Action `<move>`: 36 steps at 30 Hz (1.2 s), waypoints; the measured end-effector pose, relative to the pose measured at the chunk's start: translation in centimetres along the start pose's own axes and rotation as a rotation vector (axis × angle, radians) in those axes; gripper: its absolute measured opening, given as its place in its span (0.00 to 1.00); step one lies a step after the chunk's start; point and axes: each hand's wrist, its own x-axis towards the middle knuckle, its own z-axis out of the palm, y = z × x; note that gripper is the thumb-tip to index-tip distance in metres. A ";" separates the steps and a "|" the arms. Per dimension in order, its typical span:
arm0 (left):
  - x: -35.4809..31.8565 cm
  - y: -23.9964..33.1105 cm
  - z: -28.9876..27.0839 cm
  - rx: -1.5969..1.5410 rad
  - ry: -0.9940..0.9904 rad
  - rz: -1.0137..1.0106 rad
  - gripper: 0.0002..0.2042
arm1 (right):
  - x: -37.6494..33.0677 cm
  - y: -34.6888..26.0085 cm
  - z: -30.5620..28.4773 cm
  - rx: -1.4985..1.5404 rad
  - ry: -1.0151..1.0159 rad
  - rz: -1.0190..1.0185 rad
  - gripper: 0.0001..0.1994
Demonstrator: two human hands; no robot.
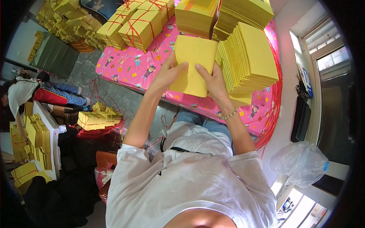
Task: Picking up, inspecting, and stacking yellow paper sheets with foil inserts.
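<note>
Paper stack point(192, 64) between both hands' grip.

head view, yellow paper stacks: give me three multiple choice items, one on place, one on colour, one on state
1. Where is the yellow paper stack that the hands hold?
A. over the pink cloth-covered table
B. on the floor
C. in the clear plastic bag

2. What colour is the string around the tied bundles at the table's far end?
A. blue
B. red
C. white

3. How is the stack held?
A. by the left hand alone
B. lying untouched
C. between both hands

Answers:
1 A, the stack sits above the table.
2 B, red string crosses each bundle.
3 C, the left hand and right hand grip its lower edges.
</note>
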 end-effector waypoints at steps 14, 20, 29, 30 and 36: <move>-4.4 1.3 2.1 -0.064 0.034 0.278 0.22 | -3.8 -3.5 0.7 0.075 0.023 -0.009 0.14; -5.4 2.1 2.1 -0.050 0.017 0.264 0.23 | -4.0 -5.4 0.5 0.073 0.046 -0.091 0.13; -7.2 3.3 2.4 -0.037 -0.029 0.220 0.25 | -4.6 -8.5 0.1 0.024 0.091 -0.169 0.11; -7.3 3.4 2.4 -0.037 -0.038 0.219 0.25 | -4.7 -8.6 -0.4 -0.051 0.072 -0.154 0.10; -7.9 4.5 3.3 -0.059 0.034 0.188 0.25 | -5.8 -7.9 -0.4 -0.020 -0.029 -0.047 0.11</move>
